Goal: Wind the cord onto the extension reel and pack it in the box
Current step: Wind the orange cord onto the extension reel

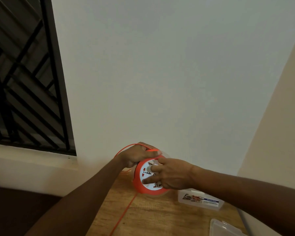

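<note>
An orange extension reel [140,186] with a white socket face is held above the wooden table [153,217], tilted toward me. My left hand [136,155] grips its top edge, with the orange cord [124,213] looping over that hand and trailing down across the table to the front. My right hand [170,174] lies on the white face, fingers spread and pressed against it. A clear plastic box [201,200] with a printed label sits on the table just right of the reel, partly behind my right forearm.
A clear lid [223,227] lies at the table's front right. A white wall stands right behind the table, with a cream wall on the right. A dark barred window [24,82] fills the upper left above a pale ledge.
</note>
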### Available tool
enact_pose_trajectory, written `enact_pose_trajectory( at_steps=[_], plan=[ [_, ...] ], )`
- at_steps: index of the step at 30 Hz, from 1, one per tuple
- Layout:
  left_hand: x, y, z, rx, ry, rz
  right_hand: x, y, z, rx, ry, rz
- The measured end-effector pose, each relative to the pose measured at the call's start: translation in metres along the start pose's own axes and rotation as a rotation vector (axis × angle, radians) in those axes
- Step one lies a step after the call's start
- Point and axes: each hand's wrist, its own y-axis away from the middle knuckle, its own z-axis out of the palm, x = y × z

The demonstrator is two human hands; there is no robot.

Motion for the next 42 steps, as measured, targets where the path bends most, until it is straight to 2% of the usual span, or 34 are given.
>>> enact_pose_trajectory(
  at_steps=[5,13,16,24,28,35,38,42],
  plan=[
    [-0.001,-0.006,0.004,-0.023,-0.052,-0.001,-0.006,-0.010,0.006,-0.075,0.020,-0.027],
    [0.003,-0.008,-0.017,-0.046,0.003,-0.047,-0.007,-0.008,0.013,-0.093,0.061,0.173],
    [0.007,-0.008,-0.019,-0.091,-0.033,-0.074,-0.006,-0.010,0.011,-0.095,0.066,0.183],
    [0.015,-0.013,-0.010,-0.074,-0.113,-0.083,-0.009,-0.019,0.005,-0.144,0.119,0.152],
    [0.011,-0.011,-0.015,-0.048,0.067,-0.043,-0.011,-0.016,0.007,-0.139,0.119,0.265],
    [0.003,-0.015,-0.010,0.084,0.237,0.054,-0.019,-0.031,0.012,-0.129,-0.241,0.676],
    [0.001,-0.015,-0.003,0.143,0.216,0.084,-0.020,-0.032,0.014,-0.086,-0.449,0.731],
    [-0.001,-0.014,0.003,0.171,0.225,0.119,-0.018,-0.025,0.020,-0.074,-0.510,0.773]
  ],
)
